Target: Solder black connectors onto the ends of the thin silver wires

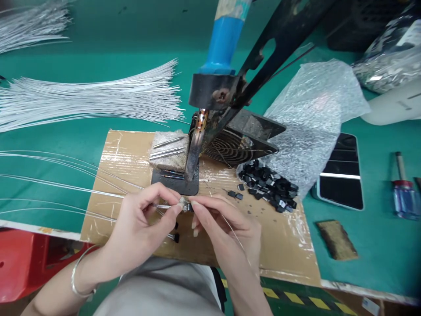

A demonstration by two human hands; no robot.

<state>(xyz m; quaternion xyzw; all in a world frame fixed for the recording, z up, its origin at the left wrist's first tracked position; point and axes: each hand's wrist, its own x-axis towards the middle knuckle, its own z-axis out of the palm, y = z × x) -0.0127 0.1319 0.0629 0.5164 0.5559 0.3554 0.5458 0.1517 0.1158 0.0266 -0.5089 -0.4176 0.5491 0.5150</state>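
Below the soldering iron's tip, my two hands almost meet. My left hand point(141, 224) is closed in a pinch on the end of thin grey wires point(108, 193), which trail off to the left. My right hand point(226, 228) is also closed, its thumb and forefinger at a small dark connector point(187, 206) at the wire ends. A thin length of solder wire point(234, 235) runs through its fingers. Fingertips hide most of the joint. Just under my left hand lies a black-ended wire point(176, 237).
The clamped soldering iron point(197, 131) points down beside a fan point(233, 145). Black connector housings point(269, 186) spill from a bubble-wrap bag point(315, 105) onto the cardboard point(286, 245). A wire bundle point(88, 103) lies left; a phone point(340, 171), sponge point(337, 239) and screwdriver point(405, 193) lie right.
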